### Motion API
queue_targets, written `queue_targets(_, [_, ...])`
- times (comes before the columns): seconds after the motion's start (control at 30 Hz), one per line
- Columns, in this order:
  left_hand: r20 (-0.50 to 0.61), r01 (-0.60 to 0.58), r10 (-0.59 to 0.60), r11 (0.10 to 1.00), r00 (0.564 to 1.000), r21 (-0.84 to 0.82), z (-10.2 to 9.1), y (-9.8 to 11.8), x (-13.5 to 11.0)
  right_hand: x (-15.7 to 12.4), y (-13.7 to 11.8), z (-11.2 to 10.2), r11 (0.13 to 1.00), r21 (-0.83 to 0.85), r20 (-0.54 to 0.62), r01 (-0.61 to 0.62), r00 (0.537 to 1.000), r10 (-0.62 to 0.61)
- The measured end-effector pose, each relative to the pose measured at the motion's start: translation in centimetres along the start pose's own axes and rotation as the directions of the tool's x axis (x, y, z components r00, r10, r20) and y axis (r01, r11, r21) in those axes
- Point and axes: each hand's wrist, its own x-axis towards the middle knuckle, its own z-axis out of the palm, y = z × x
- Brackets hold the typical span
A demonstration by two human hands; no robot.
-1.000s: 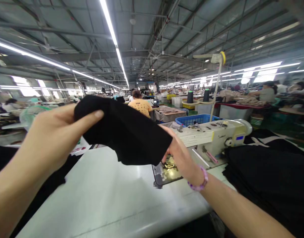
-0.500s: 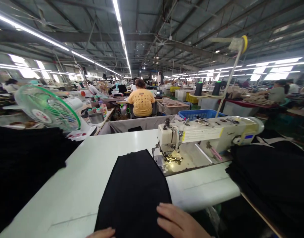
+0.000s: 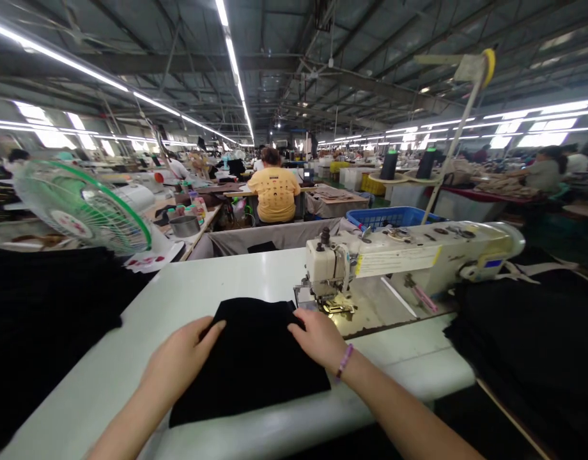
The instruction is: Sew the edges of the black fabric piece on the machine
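A black fabric piece lies on the pale table in front of me. My left hand grips its far left edge, thumb on top and fingers tucked beneath or beyond the cloth. At the far right corner my right hand pinches the same fabric, thumb along the top; a purple bead bracelet is on that wrist. Just beyond the right hand stands the sewing machine, its lit presser foot apart from the cloth.
Black fabric is heaped at the left, with another black stack at the right. A green-rimmed fan stands at the back left. Behind the machine are a blue basket and thread cones. A person in yellow sits ahead.
Both hands have moved forward from the near part of the fabric to its far corners and hold it there. The fabric's near edge now shows on the table.
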Motion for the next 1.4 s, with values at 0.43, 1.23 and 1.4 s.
queue_targets(0.43, [0.007,-0.098,0.099,0.990,0.995,-0.102,5.6,-1.6,3.6,2.4,0.6,5.1,0.996,0.082,-0.148,-0.046,0.987,0.058])
queue_targets(1.23, [0.138,0.188,-0.150,0.402,0.979,-0.896,1.8,5.4,-7.0,-8.3,3.8,-3.8,0.609,0.789,-0.278,-0.073,0.842,0.462])
queue_targets(1.4, [0.088,0.181,-0.256,0.364,0.963,-0.914,3.0,6.8,-6.5,-8.8,4.8,-4.5,0.454,0.881,-0.160,-0.133,0.819,0.551])
